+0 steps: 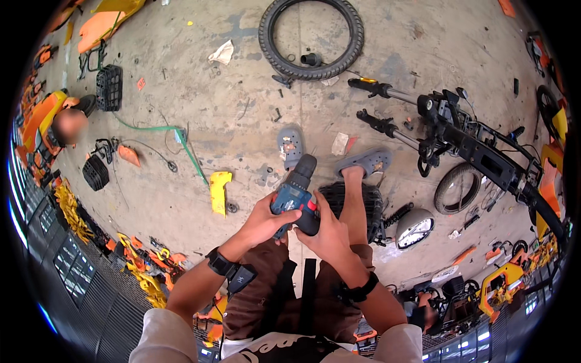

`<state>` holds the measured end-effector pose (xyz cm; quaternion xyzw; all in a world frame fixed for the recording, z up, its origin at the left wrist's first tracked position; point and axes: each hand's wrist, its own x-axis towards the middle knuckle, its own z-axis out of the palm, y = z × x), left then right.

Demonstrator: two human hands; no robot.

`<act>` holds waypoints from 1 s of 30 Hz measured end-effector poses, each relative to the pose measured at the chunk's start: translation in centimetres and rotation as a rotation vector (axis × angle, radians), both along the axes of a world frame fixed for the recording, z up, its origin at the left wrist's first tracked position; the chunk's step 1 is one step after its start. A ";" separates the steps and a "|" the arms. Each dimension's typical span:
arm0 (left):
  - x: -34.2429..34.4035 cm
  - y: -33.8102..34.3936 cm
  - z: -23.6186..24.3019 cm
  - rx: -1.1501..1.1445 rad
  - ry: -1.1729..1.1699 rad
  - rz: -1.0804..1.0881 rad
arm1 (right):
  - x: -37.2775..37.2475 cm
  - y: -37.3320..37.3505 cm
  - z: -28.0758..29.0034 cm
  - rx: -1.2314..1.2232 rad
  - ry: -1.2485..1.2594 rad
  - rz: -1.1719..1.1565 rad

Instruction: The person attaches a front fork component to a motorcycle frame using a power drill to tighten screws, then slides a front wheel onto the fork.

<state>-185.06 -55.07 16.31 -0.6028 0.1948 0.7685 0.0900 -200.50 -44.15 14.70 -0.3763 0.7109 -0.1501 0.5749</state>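
Pale script lettering [266, 347] crosses the shirt [233, 347], partly cut off; light markings stand on the blue drill [293, 197] and black wrist-worn box [242, 279], too small to read

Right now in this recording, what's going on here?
A person's left hand and right hand hold a blue and black drill between them, its nose pointing forward. On the floor, a tire lies ahead, a yellow piece to the left, and a bare bike frame to the right.

Free room runs between the drill chuck [302, 172] and the yellow panel [219, 192].
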 end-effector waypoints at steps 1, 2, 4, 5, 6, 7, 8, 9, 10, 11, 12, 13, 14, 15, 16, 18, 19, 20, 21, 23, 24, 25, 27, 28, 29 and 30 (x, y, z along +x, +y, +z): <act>0.0 -0.2 0.0 0.022 -0.003 -0.006 | 0.2 0.4 -0.3 -0.035 -0.014 0.014; 0.0 -0.2 0.0 0.030 0.001 0.008 | 0.3 0.7 -0.8 -0.070 -0.024 0.027; 0.4 0.3 -0.3 0.035 -0.032 0.041 | 0.3 1.1 -1.5 -0.107 -0.043 0.036; 0.6 0.7 -0.4 0.042 -0.048 0.055 | 0.4 0.8 -1.6 -0.105 -0.053 0.031; 0.8 0.9 -0.5 0.037 -0.052 0.052 | 0.4 0.7 -1.6 -0.104 -0.063 0.025; 1.0 1.0 -0.6 0.032 -0.056 0.048 | 0.6 0.5 -1.3 -0.084 -0.058 0.010; 1.1 0.9 -0.7 0.023 -0.059 0.044 | 0.7 0.2 -1.0 -0.068 -0.054 -0.004; 1.1 0.8 -0.7 0.022 -0.051 0.039 | 0.9 0.0 -0.9 -0.052 -0.049 -0.019; 1.2 0.7 -0.8 0.020 -0.042 0.033 | 1.0 -0.1 -0.8 -0.010 -0.059 -0.015; 1.2 0.6 -0.8 0.018 -0.034 0.029 | 1.1 -0.1 -0.7 0.032 -0.069 -0.011; 1.2 0.5 -0.7 0.035 -0.034 0.036 | 1.1 -0.1 -0.7 0.073 -0.079 -0.006; 1.2 0.4 -0.7 0.052 -0.034 0.043 | 1.1 0.1 -1.0 0.024 -0.075 0.000; 1.3 0.5 -0.7 0.071 -0.035 0.048 | 1.1 0.4 -1.3 -0.023 -0.072 0.006; 1.3 0.6 -0.7 0.039 -0.039 0.029 | 1.2 0.7 -1.4 -0.070 -0.068 0.011; 1.2 0.8 -0.7 0.006 -0.044 0.011 | 1.2 1.0 -1.6 -0.042 -0.076 -0.013; 1.3 0.7 -0.7 0.033 -0.027 0.025 | 1.2 0.5 -1.5 0.014 -0.091 -0.063; 1.8 0.5 -0.7 0.093 -0.005 0.061 | 1.2 0.7 -1.5 0.029 -0.153 -0.091; 2.1 0.2 -0.8 0.150 0.020 0.095 | 0.9 0.9 -1.9 0.040 -0.212 -0.120; 2.4 0.4 -0.8 0.142 0.093 0.196 | 0.8 1.2 -2.2 0.051 -0.271 -0.149; 4.0 2.5 -1.3 0.131 0.240 0.396 | 1.5 1.7 -2.8 0.012 -0.290 -0.290; 6.3 5.2 -3.0 -0.017 0.360 0.233 | 2.0 1.8 -2.7 -0.006 -0.301 -0.358; 5.5 6.0 -2.8 -0.068 0.364 0.227 | 2.3 1.8 -2.6 0.017 -0.313 -0.398; 3.2 7.0 -2.8 -0.180 0.348 0.213 | 2.8 1.4 -2.0 0.058 -0.345 -0.474; 2.4 7.2 -3.0 -0.237 0.326 0.204 | 2.7 1.2 -1.2 -0.001 -0.306 -0.385; 1.5 7.4 -3.2 -0.293 0.302 0.195 | 3.1 1.6 -1.0 -0.039 -0.434 -0.452; 0.4 7.3 -3.3 -0.268 0.258 0.270 | 2.9 2.0 -1.1 -0.181 -0.315 -0.331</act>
